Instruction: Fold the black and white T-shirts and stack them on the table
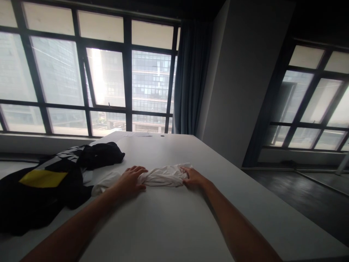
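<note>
A: Entry, item under the hands. What is it and where?

B: White cloth [160,175], bunched into a long, low roll. Lies on the white tabletop [169,225], roughly mid-width, its long axis running left to right across the view. A looser tail of the same cloth trails off to the left, behind the left wrist.

A: Left hand?

B: Left hand [131,181] lies palm-down on the roll's left portion, fingers spread flat and extended over the fabric. Open, pressing rather than clutching.

A: Right hand?

B: Right hand [194,178] is at the roll's right end, fingers curled against the fabric edge. In contact; whether it actually pinches the cloth or only pushes against it, cannot tell.

A: Neighbouring items?

B: Black garment [68,171] with white lettering and a yellow patch, heaped on the tabletop to the left, just beside the cloth's loose tail. Some papers [137,134] lie flat at the far end of the tabletop, well apart from the hands.

A: Surroundings?

B: Large dark-framed window [81,80] beyond the tabletop, blue curtain [191,76] at its right edge, grey wall [245,80] further right, dark floor [305,196] below on the right.
</note>
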A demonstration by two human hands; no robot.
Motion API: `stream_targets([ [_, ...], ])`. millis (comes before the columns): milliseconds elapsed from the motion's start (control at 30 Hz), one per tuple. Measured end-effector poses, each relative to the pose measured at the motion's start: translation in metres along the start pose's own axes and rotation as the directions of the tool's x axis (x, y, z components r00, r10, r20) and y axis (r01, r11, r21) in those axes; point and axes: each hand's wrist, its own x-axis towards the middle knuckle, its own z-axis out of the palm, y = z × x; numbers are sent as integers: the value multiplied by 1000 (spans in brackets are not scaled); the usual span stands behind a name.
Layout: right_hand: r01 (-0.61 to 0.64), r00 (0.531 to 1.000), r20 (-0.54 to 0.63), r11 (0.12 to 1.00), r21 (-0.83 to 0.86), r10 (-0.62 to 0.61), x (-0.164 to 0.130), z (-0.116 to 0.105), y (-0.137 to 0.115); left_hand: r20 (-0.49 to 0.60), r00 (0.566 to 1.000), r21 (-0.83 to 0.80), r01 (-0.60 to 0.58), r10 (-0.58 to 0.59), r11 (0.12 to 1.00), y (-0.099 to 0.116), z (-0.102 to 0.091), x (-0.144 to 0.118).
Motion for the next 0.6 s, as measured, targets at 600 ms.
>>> stream_targets([
  [600,-40,987,-159,948,-317,-12,9,24,-33,-474,814,297,507,-336,809,-80,-182,54],
])
